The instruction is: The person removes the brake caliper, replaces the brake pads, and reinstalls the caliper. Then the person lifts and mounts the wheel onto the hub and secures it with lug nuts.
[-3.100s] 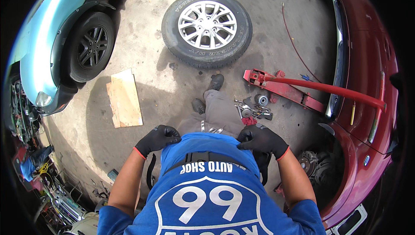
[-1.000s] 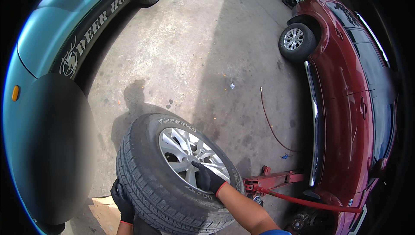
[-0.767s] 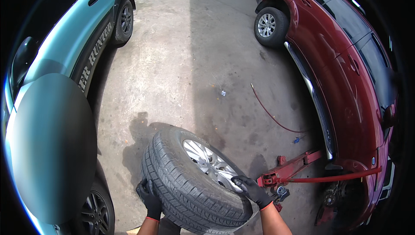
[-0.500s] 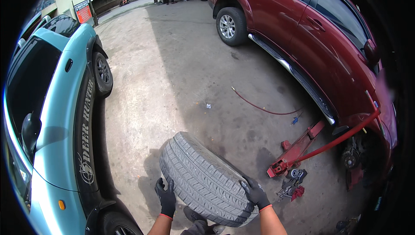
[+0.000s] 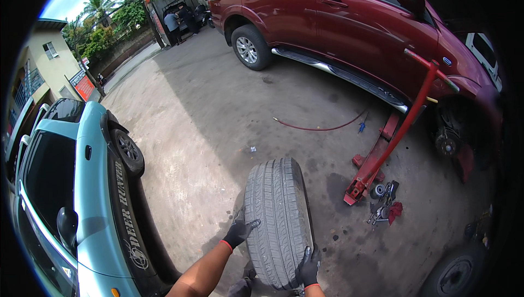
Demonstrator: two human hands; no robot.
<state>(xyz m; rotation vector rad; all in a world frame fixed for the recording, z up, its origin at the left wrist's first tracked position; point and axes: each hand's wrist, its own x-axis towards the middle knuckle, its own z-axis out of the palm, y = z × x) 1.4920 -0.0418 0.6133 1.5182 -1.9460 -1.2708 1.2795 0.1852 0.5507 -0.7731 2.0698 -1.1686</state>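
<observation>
A grey, worn car tire (image 5: 277,215) stands upright on its tread in front of me, with its tread facing me. My left hand (image 5: 240,232), in a black glove with an orange cuff, grips its left edge, the thumb laid over the tread. Low on the right edge, my gloved right hand (image 5: 309,267) is closed round the near side of the tire. Fingers of both hands are partly hidden behind the sidewalls. My shoe (image 5: 249,271) shows just left of the tire's base.
A red floor jack (image 5: 371,168) reaches under a maroon SUV (image 5: 349,29) with its front wheel off. Tools and a red rag (image 5: 395,212) lie beside it. A red hose (image 5: 316,129) crosses the floor. A teal vehicle (image 5: 98,209) stands left; another wheel (image 5: 454,275) lies lower right.
The tire has turned from a slant to nearly straight ahead and stands more upright. My left hand, apart from it before, now grips its left edge. My view has swung right.
</observation>
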